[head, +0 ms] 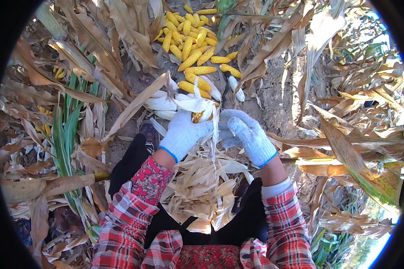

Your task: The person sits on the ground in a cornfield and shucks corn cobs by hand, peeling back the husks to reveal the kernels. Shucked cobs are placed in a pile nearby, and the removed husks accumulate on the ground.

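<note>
My left hand (188,129), in a white knit glove with a blue cuff edge, grips a partly husked ear of corn (198,117). Pale husk leaves (200,102) are peeled back around the ear and one strip hangs down beside it. Just to the right, my gloved right hand (244,131) has its fingers loosely curled; whether they touch a husk strip is not clear. Beyond both hands lies a pile of bare yellow corn ears (190,37) on the soil. Several ears in pale husk (161,104) lie beside my left hand.
Loose husks (202,191) are heaped between my legs. Dry corn stalks and leaves (353,151) reach in from the right, and a thick stalk (23,190) lies at the left near green leaves (62,144). A small husk-covered ear (236,88) rests on bare soil (276,97) ahead.
</note>
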`<state>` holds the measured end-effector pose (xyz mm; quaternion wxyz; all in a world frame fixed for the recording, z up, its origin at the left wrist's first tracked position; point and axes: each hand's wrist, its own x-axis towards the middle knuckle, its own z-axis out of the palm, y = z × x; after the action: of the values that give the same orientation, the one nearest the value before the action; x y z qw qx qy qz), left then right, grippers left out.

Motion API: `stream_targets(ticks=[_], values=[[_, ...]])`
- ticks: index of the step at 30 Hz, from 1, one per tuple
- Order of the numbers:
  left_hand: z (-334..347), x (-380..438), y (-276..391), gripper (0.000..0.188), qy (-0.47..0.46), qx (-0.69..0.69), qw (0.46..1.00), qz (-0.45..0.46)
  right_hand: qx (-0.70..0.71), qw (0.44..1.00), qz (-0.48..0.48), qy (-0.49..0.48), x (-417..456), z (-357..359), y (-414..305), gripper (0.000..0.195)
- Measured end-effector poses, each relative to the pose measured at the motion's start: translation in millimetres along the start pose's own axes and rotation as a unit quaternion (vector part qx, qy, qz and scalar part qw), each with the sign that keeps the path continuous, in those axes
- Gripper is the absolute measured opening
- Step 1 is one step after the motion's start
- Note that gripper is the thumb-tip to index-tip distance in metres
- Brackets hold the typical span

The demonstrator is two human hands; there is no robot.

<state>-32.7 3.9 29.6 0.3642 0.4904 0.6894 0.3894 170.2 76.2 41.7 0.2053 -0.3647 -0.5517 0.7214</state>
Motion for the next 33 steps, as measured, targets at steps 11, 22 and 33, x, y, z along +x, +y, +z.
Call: stream_targets(ticks=[11, 22, 33], values=[[40, 2, -54, 0.069, 0.005, -0.029, 0.988, 0.149, -0.285, 0.945, -0.114, 0.112, 28, 12, 44, 0.044], [36, 5, -32, 0.059, -0.125, 0.039, 0.991, 0.035, -0.514, 0.828, -0.175, 0.137, 26, 6, 60, 0.034], [71, -2, -77, 0.068, -0.143, 0.046, 0.988, 0.029, -0.602, 0.798, -0.013, 0.015, 25, 2, 57, 0.032]])
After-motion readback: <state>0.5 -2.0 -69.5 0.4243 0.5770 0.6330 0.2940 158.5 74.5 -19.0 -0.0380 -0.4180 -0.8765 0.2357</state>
